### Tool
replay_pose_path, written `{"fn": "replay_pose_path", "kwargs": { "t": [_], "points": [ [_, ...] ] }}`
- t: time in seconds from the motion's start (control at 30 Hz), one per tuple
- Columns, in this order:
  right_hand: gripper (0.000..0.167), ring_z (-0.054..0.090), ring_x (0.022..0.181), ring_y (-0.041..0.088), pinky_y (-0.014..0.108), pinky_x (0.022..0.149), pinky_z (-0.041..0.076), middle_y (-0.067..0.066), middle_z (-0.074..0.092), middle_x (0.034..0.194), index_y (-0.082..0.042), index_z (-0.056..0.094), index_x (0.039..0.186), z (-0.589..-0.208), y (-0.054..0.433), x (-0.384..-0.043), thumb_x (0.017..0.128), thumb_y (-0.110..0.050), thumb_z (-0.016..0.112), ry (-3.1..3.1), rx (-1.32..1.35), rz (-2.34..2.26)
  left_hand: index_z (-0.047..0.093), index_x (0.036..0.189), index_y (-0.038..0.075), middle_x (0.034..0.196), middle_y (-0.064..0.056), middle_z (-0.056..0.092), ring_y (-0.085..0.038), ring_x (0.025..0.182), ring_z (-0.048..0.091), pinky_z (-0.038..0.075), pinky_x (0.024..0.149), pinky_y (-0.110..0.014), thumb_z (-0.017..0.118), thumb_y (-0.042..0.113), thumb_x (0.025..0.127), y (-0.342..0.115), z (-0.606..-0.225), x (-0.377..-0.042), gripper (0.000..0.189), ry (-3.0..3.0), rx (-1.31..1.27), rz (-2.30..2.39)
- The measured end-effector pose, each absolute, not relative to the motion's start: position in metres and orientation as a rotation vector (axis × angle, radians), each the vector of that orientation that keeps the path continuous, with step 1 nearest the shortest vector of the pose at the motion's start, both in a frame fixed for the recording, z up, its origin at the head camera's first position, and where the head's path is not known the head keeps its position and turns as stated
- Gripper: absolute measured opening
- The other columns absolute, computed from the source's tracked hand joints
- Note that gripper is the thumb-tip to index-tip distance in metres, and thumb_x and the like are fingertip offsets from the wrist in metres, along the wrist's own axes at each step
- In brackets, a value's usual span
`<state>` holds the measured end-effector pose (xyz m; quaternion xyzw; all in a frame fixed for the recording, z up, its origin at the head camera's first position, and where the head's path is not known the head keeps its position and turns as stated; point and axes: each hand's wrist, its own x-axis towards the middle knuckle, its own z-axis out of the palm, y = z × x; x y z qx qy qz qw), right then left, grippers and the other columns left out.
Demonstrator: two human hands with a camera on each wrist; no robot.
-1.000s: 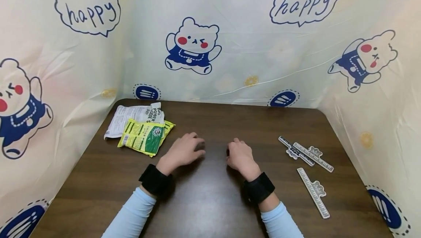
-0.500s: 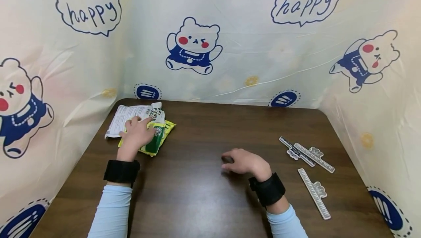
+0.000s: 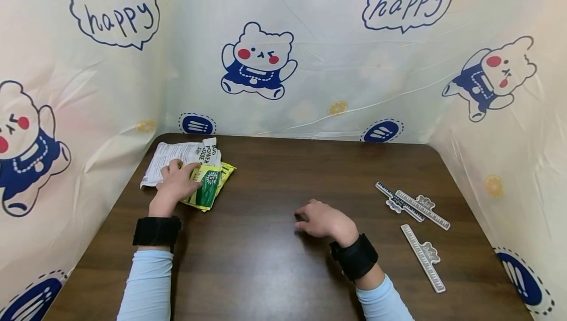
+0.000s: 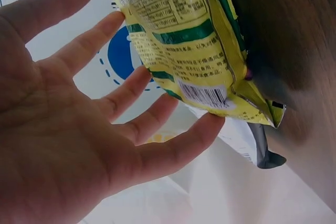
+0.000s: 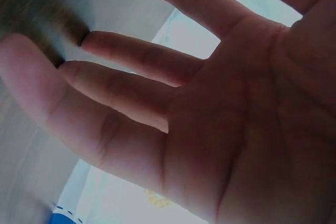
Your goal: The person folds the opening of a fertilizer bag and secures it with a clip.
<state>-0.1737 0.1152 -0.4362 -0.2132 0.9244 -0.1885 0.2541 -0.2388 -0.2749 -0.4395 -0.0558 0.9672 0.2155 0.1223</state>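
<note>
Spread over the top yellow-and-green snack packet [image 3: 208, 185], my left hand [image 3: 174, 183] touches it with its fingertips. In the left wrist view the fingers are fairly straight against the printed, barcoded side of the yellow packet [image 4: 178, 40]. Another yellow packet [image 3: 227, 173] shows beneath it at the right edge. Behind them lies a white packet [image 3: 177, 152] with dark lettering, partly covered by the others. My right hand [image 3: 325, 220] rests at the table's middle with loosely bent fingers. The right wrist view shows nothing in its palm [image 5: 220, 119].
On the right of the brown table [image 3: 274, 272] lie a black-marked ruler [image 3: 390, 195] and a white ruler [image 3: 421, 210], overlapping. Nearer me lies another white ruler [image 3: 423, 259] with a scalloped edge. A bear-printed curtain [image 3: 328, 65] surrounds the table's back and sides.
My left hand has moved from the table's middle leftward onto the yellow packets. My right hand has turned and shifted slightly nearer me. The packets and rulers stay in place.
</note>
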Motion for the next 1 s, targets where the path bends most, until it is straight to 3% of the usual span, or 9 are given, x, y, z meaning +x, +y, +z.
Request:
{"fn": "replay_pose_path", "kwargs": {
  "t": [0.3,0.5,0.7,1.0],
  "points": [
    [0.043,0.051,0.135,0.034,0.049,0.108,0.045,0.019,0.058,0.144,-0.006,0.066,0.143,-0.442,0.114,-0.174,0.105,-0.027,0.068,2.536,-0.562,-0.491,0.043,0.157,0.005,0.147,-0.038,0.02,-0.065,0.132,0.016,0.026,0.096,-0.088,0.071,0.028,0.1,-0.273,-0.437,-0.237,0.067,2.789,-0.058,0.555],
    [0.042,0.053,0.133,0.033,0.049,0.107,0.046,0.019,0.059,0.143,-0.005,0.066,0.142,-0.442,0.114,-0.175,0.105,-0.026,0.068,2.541,-0.56,-0.488,0.047,0.152,0.002,0.137,-0.036,0.03,-0.062,0.122,0.025,0.037,0.092,-0.077,0.074,0.029,0.098,-0.269,-0.431,-0.233,0.067,2.753,0.023,0.542],
    [0.042,0.052,0.134,0.033,0.049,0.108,0.045,0.019,0.059,0.143,-0.004,0.066,0.142,-0.441,0.114,-0.177,0.106,-0.027,0.067,2.537,-0.571,-0.492,0.05,0.149,0.0,0.135,-0.039,0.035,-0.059,0.118,0.03,0.031,0.096,-0.07,0.076,0.029,0.096,-0.267,-0.431,-0.231,0.066,2.712,0.127,0.546],
    [0.042,0.053,0.132,0.032,0.049,0.108,0.045,0.018,0.058,0.143,-0.004,0.066,0.142,-0.439,0.118,-0.177,0.106,-0.026,0.067,2.528,-0.561,-0.507,0.041,0.153,-0.004,0.141,-0.047,0.03,-0.068,0.124,0.037,0.038,0.097,-0.075,0.076,0.034,0.094,-0.273,-0.427,-0.229,0.078,2.696,0.072,0.556]
  ]
}}
